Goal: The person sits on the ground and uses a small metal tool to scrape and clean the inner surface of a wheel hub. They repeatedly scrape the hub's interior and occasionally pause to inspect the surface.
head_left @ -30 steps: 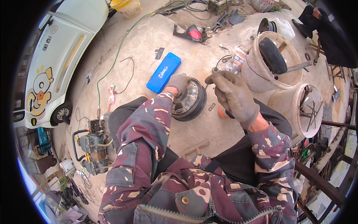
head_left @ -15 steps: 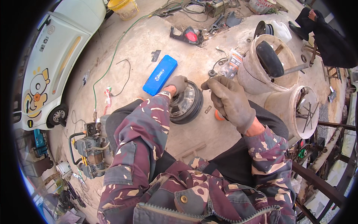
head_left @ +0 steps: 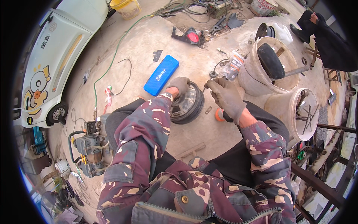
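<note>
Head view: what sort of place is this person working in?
Probably an outdoor repair yard or open-air workshop, judging by the black-rimmed wheel under the left hand, the compressor-like machine to the left, and the pale bucket of metal rods to the right.

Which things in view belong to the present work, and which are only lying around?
Apparently in the work:
- black-tyred wheel, at the left gloved hand
- whatever the right gloved hand may pinch; too small to tell

Apparently lying about:
- blue case, though nearby
- yellow bucket
- black part with red lens
- large whitish bucket
</note>
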Available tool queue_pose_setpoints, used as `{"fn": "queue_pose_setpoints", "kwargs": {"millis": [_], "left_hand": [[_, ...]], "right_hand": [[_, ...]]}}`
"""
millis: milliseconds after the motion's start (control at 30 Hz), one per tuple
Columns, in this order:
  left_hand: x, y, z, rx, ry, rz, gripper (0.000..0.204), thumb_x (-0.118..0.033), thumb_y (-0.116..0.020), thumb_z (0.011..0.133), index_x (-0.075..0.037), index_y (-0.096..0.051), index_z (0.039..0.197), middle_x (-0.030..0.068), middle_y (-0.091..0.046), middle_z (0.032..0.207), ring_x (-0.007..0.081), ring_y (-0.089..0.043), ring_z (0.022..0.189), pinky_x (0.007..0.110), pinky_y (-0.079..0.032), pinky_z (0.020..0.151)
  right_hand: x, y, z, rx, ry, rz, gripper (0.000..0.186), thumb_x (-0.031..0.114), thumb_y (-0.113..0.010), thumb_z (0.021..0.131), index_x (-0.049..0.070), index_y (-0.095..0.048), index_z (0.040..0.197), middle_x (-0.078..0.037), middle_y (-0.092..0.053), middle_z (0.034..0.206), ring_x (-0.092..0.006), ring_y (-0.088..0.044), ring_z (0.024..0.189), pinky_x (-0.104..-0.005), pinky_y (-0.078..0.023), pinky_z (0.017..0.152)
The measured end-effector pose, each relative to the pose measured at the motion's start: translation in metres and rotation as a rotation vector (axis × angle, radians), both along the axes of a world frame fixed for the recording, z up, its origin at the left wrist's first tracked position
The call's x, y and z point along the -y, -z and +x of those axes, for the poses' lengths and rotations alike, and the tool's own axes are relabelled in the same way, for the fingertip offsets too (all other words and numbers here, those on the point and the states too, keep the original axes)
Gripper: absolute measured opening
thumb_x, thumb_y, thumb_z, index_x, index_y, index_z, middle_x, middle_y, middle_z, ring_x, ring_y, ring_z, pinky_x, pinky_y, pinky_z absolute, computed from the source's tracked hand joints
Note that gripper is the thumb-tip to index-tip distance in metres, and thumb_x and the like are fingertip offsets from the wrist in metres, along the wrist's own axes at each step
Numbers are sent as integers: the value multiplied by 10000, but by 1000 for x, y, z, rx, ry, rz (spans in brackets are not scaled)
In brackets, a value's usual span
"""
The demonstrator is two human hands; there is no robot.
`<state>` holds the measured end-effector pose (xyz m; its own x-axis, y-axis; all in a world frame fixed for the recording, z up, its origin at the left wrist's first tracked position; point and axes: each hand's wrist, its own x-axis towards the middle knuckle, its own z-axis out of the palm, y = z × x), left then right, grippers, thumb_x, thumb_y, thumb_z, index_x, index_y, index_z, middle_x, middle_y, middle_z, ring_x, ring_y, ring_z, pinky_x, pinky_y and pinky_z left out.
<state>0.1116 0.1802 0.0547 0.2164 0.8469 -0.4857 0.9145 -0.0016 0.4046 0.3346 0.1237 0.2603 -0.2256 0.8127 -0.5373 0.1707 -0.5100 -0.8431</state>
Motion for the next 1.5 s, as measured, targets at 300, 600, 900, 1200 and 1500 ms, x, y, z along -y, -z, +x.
{"fn": "queue_pose_setpoints", "kwargs": {"millis": [300, 600, 900, 1200, 1500], "left_hand": [[32, -10, -8, 22, -22, 86, 242, -186, -573, 915, -105, -752, 1056, 193, -744, 1068, 383, -707, 1032, 471, -546, 896], [45, -16, -12, 28, 94, 168, 215, -167, -581, 906, -91, -738, 1031, 185, -740, 1063, 370, -706, 1021, 471, -551, 872], [44, -27, -27, 10, 22, -71, 277, -180, -625, 864, -106, -761, 1093, 160, -750, 1092, 348, -710, 1028, 431, -549, 891], [134, -34, -12, -5, 65, 240, 198, -151, -570, 908, -75, -719, 1014, 217, -718, 936, 412, -700, 908, 517, -536, 786], [169, -1, 12, 372, -553, 50, 168, -123, -616, 934, -20, -712, 1025, 152, -704, 771, 270, -669, 616, 411, -515, 550]], "right_hand": [[-3, 184, -11, 644, -336, -73, 693, 534, -568, 898, -51, -673, 1253, -247, -711, 1206, -367, -744, 982, -440, -622, 728], [2, 244, -31, 685, -483, 49, 599, 500, -536, 963, -27, -686, 1206, -251, -728, 1121, -363, -732, 994, -433, -574, 857], [54, 198, -47, 734, -529, 35, 509, 473, -438, 1009, 50, -678, 1163, -243, -712, 1175, -417, -670, 1128, -504, -493, 1001], [107, 193, -45, 804, -500, 40, 483, 459, -440, 1011, 58, -658, 1167, -238, -719, 1135, -402, -682, 1100, -502, -506, 971], [121, 202, -40, 838, -510, 18, 467, 428, -442, 1009, 54, -665, 1179, -215, -708, 1201, -396, -665, 1148, -502, -498, 1006]]}}
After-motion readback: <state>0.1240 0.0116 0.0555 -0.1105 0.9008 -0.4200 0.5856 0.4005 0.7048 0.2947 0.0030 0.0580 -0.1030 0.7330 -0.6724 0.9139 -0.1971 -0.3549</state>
